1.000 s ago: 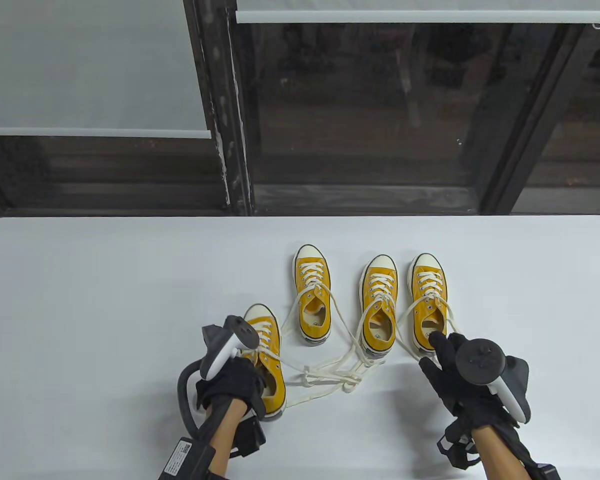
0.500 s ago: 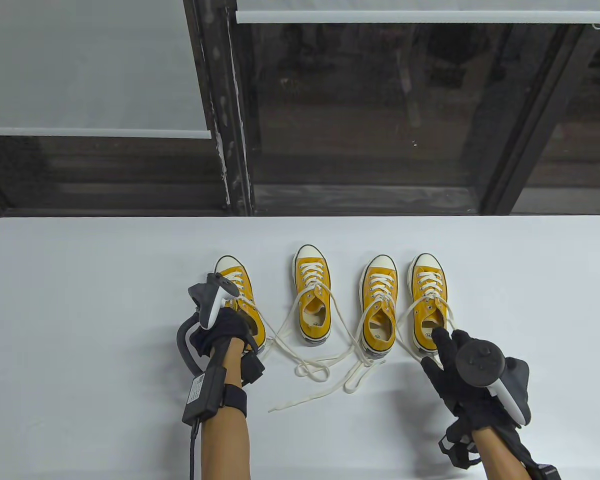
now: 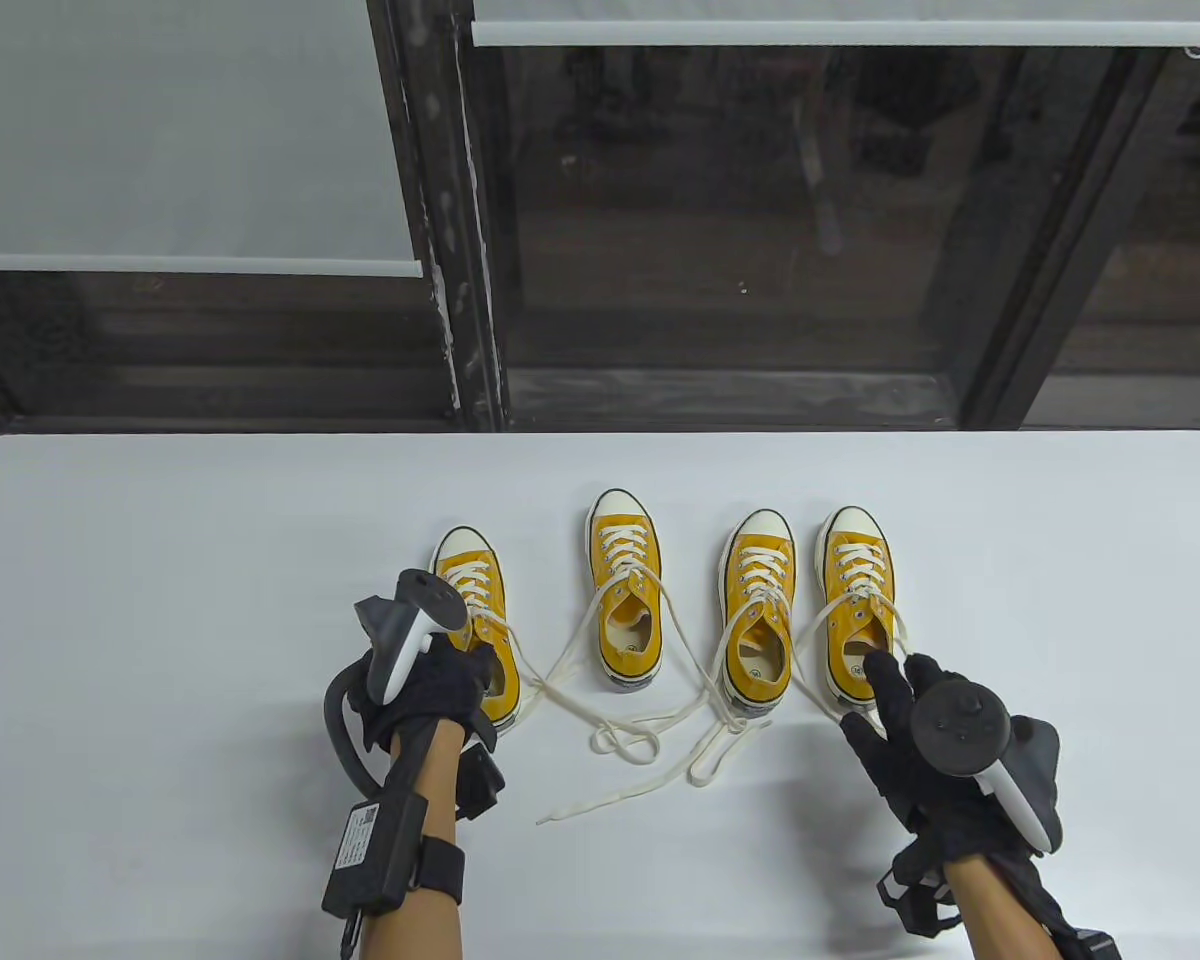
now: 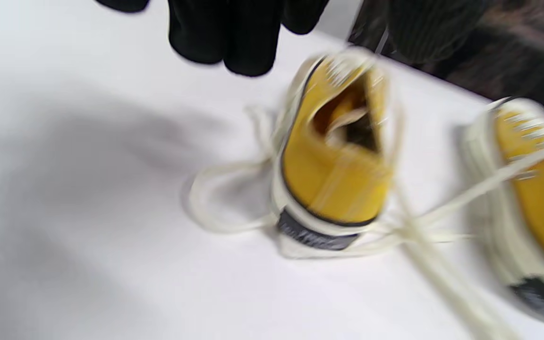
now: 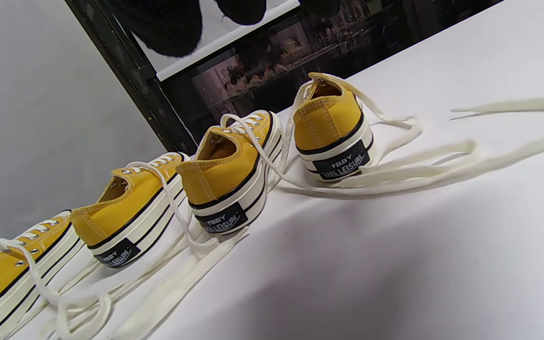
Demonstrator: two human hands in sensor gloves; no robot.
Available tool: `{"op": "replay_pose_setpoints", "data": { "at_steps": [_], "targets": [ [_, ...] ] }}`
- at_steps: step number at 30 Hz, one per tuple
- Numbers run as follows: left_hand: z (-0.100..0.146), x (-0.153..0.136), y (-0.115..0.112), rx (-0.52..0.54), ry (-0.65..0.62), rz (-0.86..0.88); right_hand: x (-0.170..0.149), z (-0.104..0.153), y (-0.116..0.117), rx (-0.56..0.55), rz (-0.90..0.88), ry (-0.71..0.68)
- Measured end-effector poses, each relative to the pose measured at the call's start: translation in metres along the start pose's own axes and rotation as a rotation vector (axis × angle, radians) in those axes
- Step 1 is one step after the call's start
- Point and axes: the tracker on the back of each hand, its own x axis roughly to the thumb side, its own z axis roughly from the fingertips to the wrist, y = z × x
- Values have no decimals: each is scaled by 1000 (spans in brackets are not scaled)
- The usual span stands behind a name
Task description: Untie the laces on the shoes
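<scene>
Four yellow sneakers with cream laces stand in a row on the white table (image 3: 160, 600), toes away from me. The leftmost shoe (image 3: 472, 600) shows blurred in the left wrist view (image 4: 333, 170). The others are the second (image 3: 623, 590), third (image 3: 757, 610) and rightmost (image 3: 857, 600). Untied laces (image 3: 640, 740) trail in loops in front of them. My left hand (image 3: 470, 675) hovers at the leftmost shoe's heel; its fingers (image 4: 234, 42) hold nothing. My right hand (image 3: 895, 685) lies by the rightmost shoe's heel, fingers extended, holding nothing.
A dark window frame (image 3: 450, 250) and roller blinds stand behind the table's far edge. In the right wrist view the four shoes line up heel-first (image 5: 225, 179) with laces spread over the table toward the right.
My left hand carried the leftmost shoe from the front up into line with the others, set it down and drew back toward the heel. The lace tangle loosened. My right hand stayed put.
</scene>
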Motion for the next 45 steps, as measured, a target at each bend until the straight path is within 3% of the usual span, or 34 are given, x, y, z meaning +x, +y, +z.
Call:
{"op": "replay_pose_setpoints", "data": {
  "at_steps": [3, 6, 11, 20, 30, 45],
  "targets": [
    [43, 12, 8, 142, -177, -32, 2, 2, -1, -14, 2, -14],
    [72, 22, 0, 174, -304, -29, 3, 4, -2, -27, 3, -25],
    [94, 39, -24, 169, -414, -91, 8, 7, -2, -42, 24, -48],
    [96, 52, -60, 170, -463, -227, 19, 14, 2, -67, 86, -108],
    [102, 57, -71, 133, -511, -255, 23, 17, 3, -76, 112, -136],
    [103, 51, -69, 165, -499, -237, 32, 19, 15, -28, 166, -176]
  ]
}}
